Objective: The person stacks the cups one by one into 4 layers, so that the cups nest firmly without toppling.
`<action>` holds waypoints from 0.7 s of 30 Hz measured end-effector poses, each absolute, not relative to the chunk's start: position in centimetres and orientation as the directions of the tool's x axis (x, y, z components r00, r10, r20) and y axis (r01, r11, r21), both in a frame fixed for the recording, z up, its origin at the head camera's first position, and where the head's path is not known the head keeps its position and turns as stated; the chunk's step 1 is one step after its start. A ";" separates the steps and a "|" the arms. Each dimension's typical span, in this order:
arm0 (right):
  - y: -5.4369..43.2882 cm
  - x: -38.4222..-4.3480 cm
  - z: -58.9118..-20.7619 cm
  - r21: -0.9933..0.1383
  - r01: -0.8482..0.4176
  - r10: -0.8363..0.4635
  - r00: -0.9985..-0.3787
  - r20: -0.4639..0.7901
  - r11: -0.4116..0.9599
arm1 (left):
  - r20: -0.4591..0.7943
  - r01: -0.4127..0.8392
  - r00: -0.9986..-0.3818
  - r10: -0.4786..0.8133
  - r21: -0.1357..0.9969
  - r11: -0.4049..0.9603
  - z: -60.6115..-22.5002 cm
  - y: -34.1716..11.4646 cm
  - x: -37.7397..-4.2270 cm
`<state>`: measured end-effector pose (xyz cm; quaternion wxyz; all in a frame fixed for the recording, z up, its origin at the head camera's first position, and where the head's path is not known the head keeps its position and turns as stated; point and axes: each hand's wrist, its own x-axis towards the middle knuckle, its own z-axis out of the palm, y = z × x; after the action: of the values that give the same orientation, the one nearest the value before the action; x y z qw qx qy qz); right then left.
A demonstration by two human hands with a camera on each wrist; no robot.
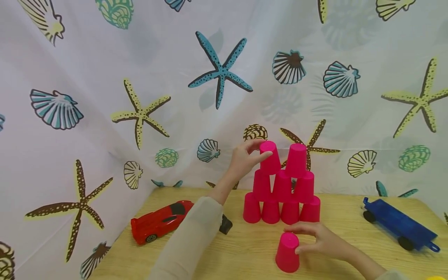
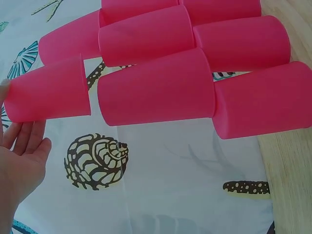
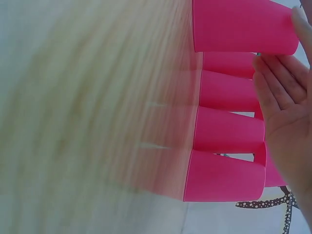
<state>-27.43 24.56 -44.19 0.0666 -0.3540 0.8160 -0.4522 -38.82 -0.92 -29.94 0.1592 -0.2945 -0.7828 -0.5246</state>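
Pink cups stand upside down in a stepped stack, with several in the bottom row [image 1: 271, 212] and three in the row above [image 1: 281, 186]. On the right of the third row sits another cup [image 1: 296, 160]. My left hand [image 1: 248, 157] holds a pink cup [image 1: 269, 159] by its narrow end at the left of that third row, thumb in front and fingers behind. In the left wrist view this cup [image 2: 48, 92] is slightly tilted, its rim close over the second row. In front of the stack, my right hand [image 1: 320, 241] grips an upside-down cup [image 1: 287, 254] on the table, between thumb and fingers.
A red toy car [image 1: 162, 221] lies at the left, partly hidden by my left sleeve [image 1: 192, 237]. Beside the sleeve is a small black object [image 1: 225, 224]. To the right stands a blue toy trailer [image 1: 400, 223]. Shell-patterned cloth [image 1: 224, 128] hangs behind the wooden table [image 1: 245, 252].
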 end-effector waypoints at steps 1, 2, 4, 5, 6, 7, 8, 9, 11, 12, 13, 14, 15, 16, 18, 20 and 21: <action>24.6 -27.4 -44.3 -0.784 -0.520 -0.638 -0.740 0.213 0.341 | 0.553 0.624 -0.779 0.297 0.731 0.276 -30.0 -0.8 -38.9; 24.6 -27.5 -44.4 -0.780 -0.524 -0.638 -0.739 0.215 0.343 | 0.549 0.621 -0.781 0.298 0.732 0.281 -30.1 -0.6 -38.9; 24.7 -27.5 -44.5 -0.777 -0.527 -0.639 -0.738 0.216 0.346 | 0.543 0.617 -0.785 0.299 0.731 0.291 -30.2 -0.4 -39.1; 24.7 -27.5 -44.5 -0.774 -0.529 -0.639 -0.738 0.216 0.348 | 0.540 0.615 -0.786 0.300 0.731 0.296 -30.3 -0.3 -39.1; 24.7 -27.5 -44.5 -0.773 -0.529 -0.639 -0.738 0.215 0.350 | 0.539 0.615 -0.786 0.302 0.730 0.299 -30.3 -0.2 -39.2; 24.7 -27.5 -44.5 -0.772 -0.528 -0.639 -0.739 0.213 0.353 | 0.537 0.614 -0.787 0.303 0.729 0.302 -30.4 -0.1 -39.2; 24.7 -27.6 -44.5 -0.771 -0.528 -0.639 -0.739 0.212 0.355 | 0.535 0.612 -0.788 0.304 0.730 0.304 -30.5 0.0 -39.3; 24.7 -27.6 -44.5 -0.772 -0.527 -0.639 -0.740 0.210 0.356 | 0.532 0.610 -0.790 0.304 0.732 0.303 -30.6 0.0 -39.4; 24.8 -27.5 -44.5 -0.776 -0.521 -0.641 -0.740 0.203 0.355 | 0.528 0.605 -0.794 0.303 0.738 0.299 -30.8 0.1 -39.5; 24.8 -27.5 -44.5 -0.779 -0.518 -0.642 -0.740 0.200 0.354 | 0.525 0.601 -0.796 0.301 0.741 0.298 -30.9 0.2 -39.6; 24.8 -27.6 -44.6 -0.781 -0.515 -0.642 -0.741 0.198 0.353 | 0.521 0.597 -0.800 0.298 0.745 0.298 -30.9 0.3 -39.6; 24.9 -27.6 -44.6 -0.783 -0.513 -0.643 -0.740 0.197 0.352 | 0.519 0.593 -0.802 0.295 0.746 0.301 -31.0 0.3 -39.7; 24.8 -27.6 -44.6 -0.784 -0.513 -0.644 -0.739 0.196 0.350 | 0.517 0.590 -0.805 0.292 0.748 0.303 -31.0 0.4 -39.8; 24.9 -27.6 -44.6 -0.783 -0.514 -0.644 -0.740 0.197 0.351 | 0.516 0.588 -0.807 0.289 0.749 0.306 -31.0 0.5 -39.9; 24.9 -27.6 -44.6 -0.781 -0.518 -0.643 -0.739 0.202 0.350 | 0.510 0.579 -0.814 0.280 0.752 0.315 -31.1 0.7 -40.0; 24.9 -27.6 -44.6 -0.778 -0.521 -0.643 -0.738 0.205 0.350 | 0.505 0.571 -0.820 0.270 0.757 0.317 -31.2 0.9 -40.1; 24.9 -27.6 -44.6 -0.777 -0.522 -0.642 -0.738 0.206 0.351 | 0.500 0.565 -0.824 0.266 0.762 0.316 -31.3 1.0 -40.2</action>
<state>-27.56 24.88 -44.59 0.0673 -0.3555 0.8191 -0.4452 -40.20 0.95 -31.28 0.1427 -0.2602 -0.7985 -0.5238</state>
